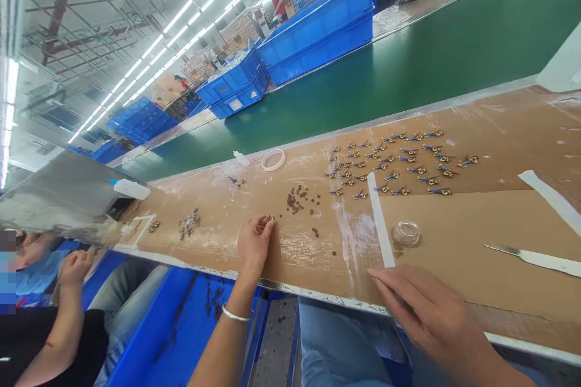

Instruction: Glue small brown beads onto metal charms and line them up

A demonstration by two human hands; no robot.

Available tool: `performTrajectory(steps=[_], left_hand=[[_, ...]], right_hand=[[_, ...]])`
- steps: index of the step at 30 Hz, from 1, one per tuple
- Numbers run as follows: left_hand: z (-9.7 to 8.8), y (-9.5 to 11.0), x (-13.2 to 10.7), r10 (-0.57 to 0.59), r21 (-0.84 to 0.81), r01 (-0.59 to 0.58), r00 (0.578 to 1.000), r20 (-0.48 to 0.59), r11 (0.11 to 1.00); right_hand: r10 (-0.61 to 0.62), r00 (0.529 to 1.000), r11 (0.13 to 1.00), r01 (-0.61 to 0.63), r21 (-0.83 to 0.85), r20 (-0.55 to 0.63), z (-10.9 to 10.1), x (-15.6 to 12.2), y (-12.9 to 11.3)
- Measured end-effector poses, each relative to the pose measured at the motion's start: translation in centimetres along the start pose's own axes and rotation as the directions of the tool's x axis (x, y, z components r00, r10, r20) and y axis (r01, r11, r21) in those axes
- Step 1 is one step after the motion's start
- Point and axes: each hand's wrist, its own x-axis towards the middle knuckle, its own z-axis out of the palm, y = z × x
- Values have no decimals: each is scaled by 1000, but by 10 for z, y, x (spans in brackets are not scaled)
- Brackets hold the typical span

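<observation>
My left hand [255,245], a white bangle on its wrist, pinches a tiny brownish piece [272,217] just above the cardboard-covered table; its kind is too small to make out. To the right of those fingertips lies a loose pile of small dark round pieces [297,199]. My right hand [431,311] hovers near the table's front edge, thumb and fingers closed together. Whatever sits between its fingertips, if anything, cannot be made out. Beyond it lie several rows of small blue-and-yellow painted figurines [390,160]. A shallow clear round dish [407,234] stands nearest to the right hand.
A white-handled knife [544,259] lies at the right. White tape strips [380,217] mark the table. More figurines [189,224], a white bottle [131,188] and a white ring [273,159] lie leftward. Behind runs a green conveyor [408,72] with blue crates [318,24]. Another person's hand [75,267] is at left.
</observation>
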Motion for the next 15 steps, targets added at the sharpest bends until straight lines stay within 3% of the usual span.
performTrajectory(steps=[4, 10, 13, 15], left_hand=[[4, 2, 7, 38, -29, -37, 998, 40, 999], [-4, 10, -6, -1, -121, -1, 1000, -21, 993], [-6, 32, -25, -4, -236, 7, 1000, 13, 972], [-6, 55, -39, 22, -348, 12, 996, 92, 937]], right_hand=[[-16, 1000, 1000, 17, -21, 4, -1, -1, 0], [-84, 996, 995, 85, -42, 26, -2, -6, 5], [-86, 996, 996, 86, -37, -11, 0, -3, 5], [-51, 998, 998, 50, -22, -26, 1, -1, 3]])
